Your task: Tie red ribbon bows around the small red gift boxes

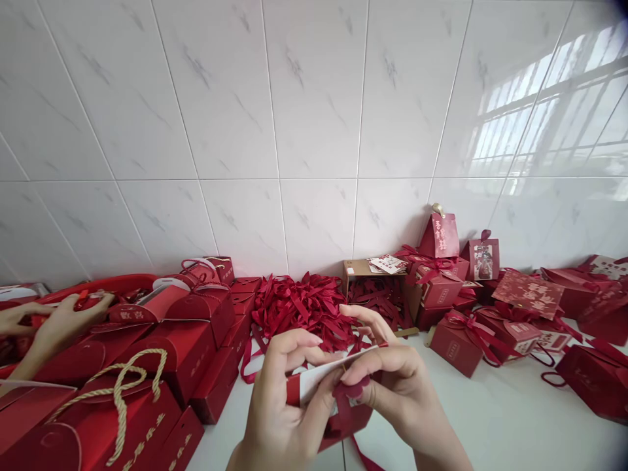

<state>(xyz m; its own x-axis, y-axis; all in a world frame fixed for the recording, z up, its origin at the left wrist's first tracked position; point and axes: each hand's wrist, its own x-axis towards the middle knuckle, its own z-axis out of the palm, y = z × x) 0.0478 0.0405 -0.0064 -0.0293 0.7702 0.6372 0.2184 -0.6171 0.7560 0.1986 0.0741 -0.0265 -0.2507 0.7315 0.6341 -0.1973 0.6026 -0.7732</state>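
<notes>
My left hand (282, 412) and my right hand (400, 389) are together at the lower middle, both holding a small red gift box (346, 422). Fingers of the left wrap round its left side, the thumb pressing on the front. A white card or flap (314, 378) with a red edge shows at the top of the box. Between both thumbs and the right fingertips is a dark red ribbon (349, 394), pinched at the front. One ribbon end (366, 458) hangs below toward the table. Much of the box is hidden behind the fingers.
A heap of red ribbons (304, 307) lies ahead, beside an open cardboard box (354, 268). Red cartons (181, 353), one with a gold rope handle (120, 392), stack up at left. Another person's hands (63, 320) are beyond them. Ribboned gift boxes (456, 343) crowd the right, along a tiled wall (318, 131).
</notes>
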